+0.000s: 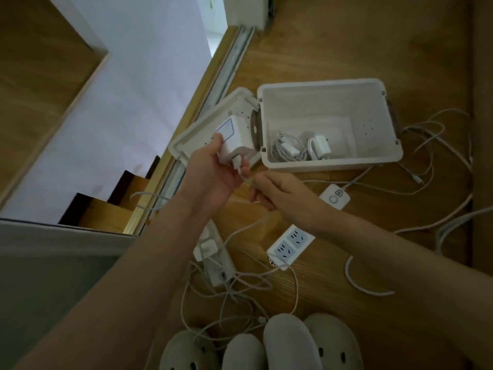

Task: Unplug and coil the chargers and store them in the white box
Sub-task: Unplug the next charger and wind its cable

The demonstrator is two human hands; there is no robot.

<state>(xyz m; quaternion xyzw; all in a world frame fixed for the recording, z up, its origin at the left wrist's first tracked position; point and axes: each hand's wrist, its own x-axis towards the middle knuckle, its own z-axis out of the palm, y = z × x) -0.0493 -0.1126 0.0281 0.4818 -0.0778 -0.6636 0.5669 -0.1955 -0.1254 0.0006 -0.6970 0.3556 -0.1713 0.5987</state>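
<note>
The charger brick (236,140), a large white one with a blue-edged label, is sitting up off the floor in the left hand (213,174), whose fingers are curling round its lower end. I am seeing its cable (246,180) running out of the connector at the bottom and straight into the right hand (277,193), which is pinching it just beside the left palm. Both are hanging just in front of the white box (330,162), near its left corner. The box is standing open on the wooden floor (373,49), and two coiled chargers (286,149) are lying together on its bottom. Its lid (192,140) is lying against its left side, partly behind the brick. Nearer me, a power strip (290,244) is lying under the right forearm with its sockets bare, and a second strip (216,268) beside the left forearm is carrying a plugged-in adapter (206,248). Loose cords (437,145) are trailing right of the box, and more are tangling toward the pale clogs (288,343) at the bottom edge.
</note>
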